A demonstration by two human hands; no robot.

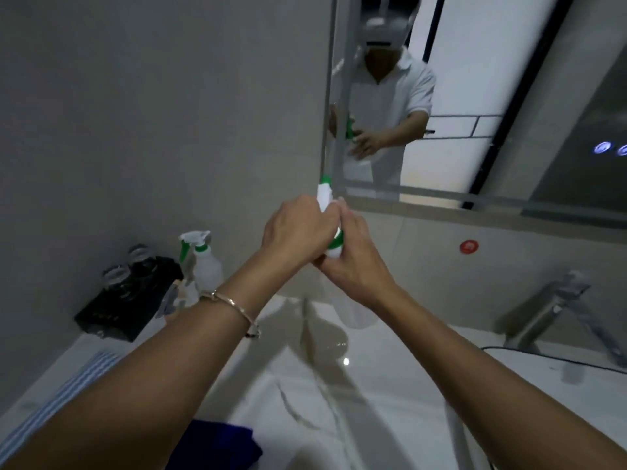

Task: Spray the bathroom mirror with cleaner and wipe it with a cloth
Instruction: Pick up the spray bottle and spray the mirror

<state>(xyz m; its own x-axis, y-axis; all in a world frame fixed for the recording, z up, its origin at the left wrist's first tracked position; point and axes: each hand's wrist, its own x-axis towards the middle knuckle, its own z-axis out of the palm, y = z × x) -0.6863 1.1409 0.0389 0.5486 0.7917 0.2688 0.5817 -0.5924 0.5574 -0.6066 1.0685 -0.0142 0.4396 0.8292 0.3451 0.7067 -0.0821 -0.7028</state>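
Left to right on the white marble bench (pixel 390 418): one striped blue-and-white cloth (pixel 78 385), one black tray (pixel 125 300) with two glasses, one spare spray bottle (pixel 203 262). Your left hand (pixel 295 228) and right hand (pixel 353 259) each close their grip around the white bottle with green trigger (pixel 326 195), raised near the wall mirror (pixel 475 96). Steady the body, aim the nozzle squarely at the glass

I can read no words, brand names or numbers anywhere here. The bottle (pixel 327 198) in my hands shows no legible label, and the round red sticker (pixel 469 246) on the wall is too blurred to read.
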